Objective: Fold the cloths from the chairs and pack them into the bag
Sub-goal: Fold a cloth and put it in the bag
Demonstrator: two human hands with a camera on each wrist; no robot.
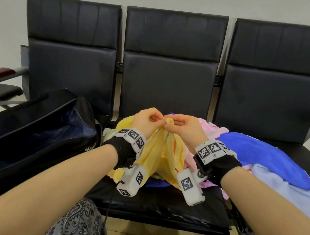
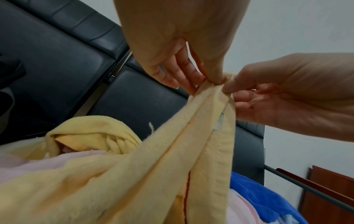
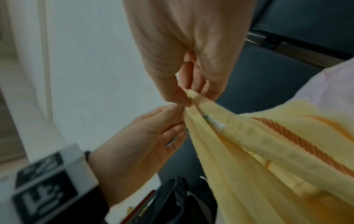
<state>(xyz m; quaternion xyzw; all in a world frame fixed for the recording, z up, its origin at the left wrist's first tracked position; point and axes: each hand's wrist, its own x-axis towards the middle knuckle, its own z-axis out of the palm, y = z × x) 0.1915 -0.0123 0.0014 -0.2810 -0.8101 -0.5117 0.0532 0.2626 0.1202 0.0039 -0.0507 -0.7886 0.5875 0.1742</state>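
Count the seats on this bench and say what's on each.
3. Left seat holds the open bag; middle seat, the yellow cloth; right seat, more cloths.

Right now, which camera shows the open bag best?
The head view: the dark bag lies open on the left seat. The right wrist view catches only a dark corner of it; in the left wrist view I cannot make it out.

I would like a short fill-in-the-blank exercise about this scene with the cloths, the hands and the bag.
1. Both hands pinch the ____ cloth.
2. The open dark bag lies on the person's ____ side.
3. The left hand and right hand hold the same ____ of the cloth.

Missing words: yellow; left; corner
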